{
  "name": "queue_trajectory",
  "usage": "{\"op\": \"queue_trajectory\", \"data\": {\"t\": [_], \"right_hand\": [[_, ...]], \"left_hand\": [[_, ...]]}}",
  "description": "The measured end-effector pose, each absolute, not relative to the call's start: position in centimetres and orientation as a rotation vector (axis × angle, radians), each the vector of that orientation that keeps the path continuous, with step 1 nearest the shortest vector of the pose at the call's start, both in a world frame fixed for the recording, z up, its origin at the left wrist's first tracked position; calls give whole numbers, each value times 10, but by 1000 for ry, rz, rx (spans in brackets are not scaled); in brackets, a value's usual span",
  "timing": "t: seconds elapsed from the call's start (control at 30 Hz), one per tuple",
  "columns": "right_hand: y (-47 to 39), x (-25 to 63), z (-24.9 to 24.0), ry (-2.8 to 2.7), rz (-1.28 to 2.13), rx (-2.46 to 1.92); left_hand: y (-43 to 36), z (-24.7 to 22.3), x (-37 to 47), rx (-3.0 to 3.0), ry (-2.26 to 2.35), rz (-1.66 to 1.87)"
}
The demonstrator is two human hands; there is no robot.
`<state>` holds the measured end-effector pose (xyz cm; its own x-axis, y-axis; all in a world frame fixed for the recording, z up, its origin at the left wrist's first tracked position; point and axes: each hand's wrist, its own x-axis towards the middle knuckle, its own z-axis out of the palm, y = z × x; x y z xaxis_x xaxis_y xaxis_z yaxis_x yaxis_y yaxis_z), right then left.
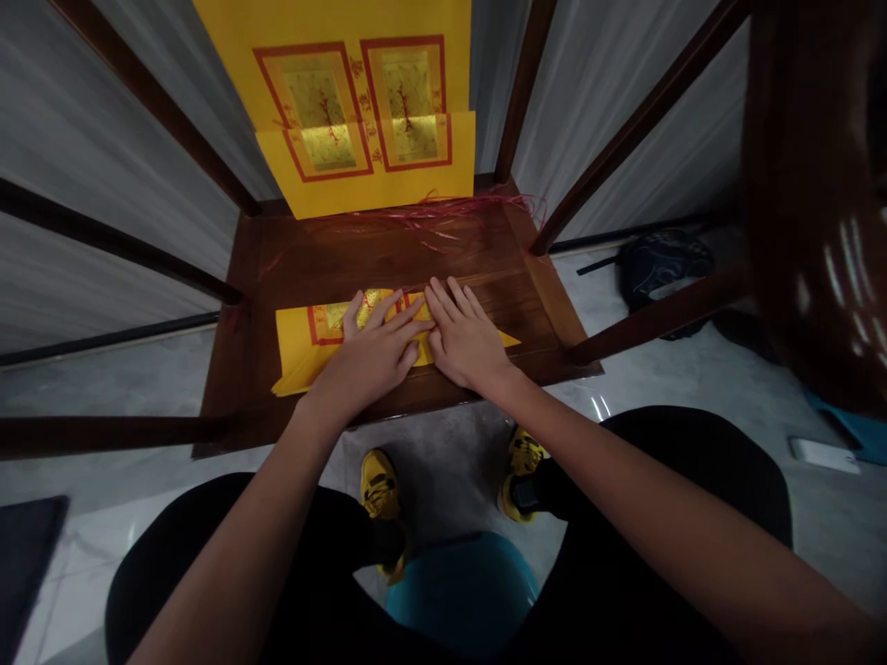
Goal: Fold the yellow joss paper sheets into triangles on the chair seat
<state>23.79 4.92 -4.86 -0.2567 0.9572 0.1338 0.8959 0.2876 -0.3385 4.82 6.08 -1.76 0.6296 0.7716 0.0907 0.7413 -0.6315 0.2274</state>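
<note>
This looks like a home to me: a dark wooden chair (333, 249), glossy grey floor (627, 369), a backpack (658, 263) lying there.

Nothing legible; only red characters (364, 101) between the gold panels (324, 109) on the upright yellow paper (374, 185), too blurred to read.

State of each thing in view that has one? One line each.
Front yellow paper: folded.
Left hand: open, spread on the front yellow paper.
Right hand: open, flat on the same paper.
Rear yellow paper: printed side showing; creased or overlapping, can't tell.
Red strands: loose, tangled.
Yellow shoes: worn.
Dark bag: closure can't be told.
</note>
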Motion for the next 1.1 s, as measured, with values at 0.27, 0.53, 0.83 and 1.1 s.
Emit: {"op": "queue_trajectory", "data": {"t": [0.27,0.53,0.83,1.1], "right_hand": [[17,248,-47,-2221,179,-1832],[-37,274,-37,-2156,-67,-2011],[-7,309,-22,-2052,48,-2094],[28,324,9,-1835,891,-2091]], "left_hand": [[61,-21,48,2680,1271,260],[62,-25,47,2663,1267,284],[63,-25,46,2640,1243,303],[62,-25,43,2664,1203,289]]}}
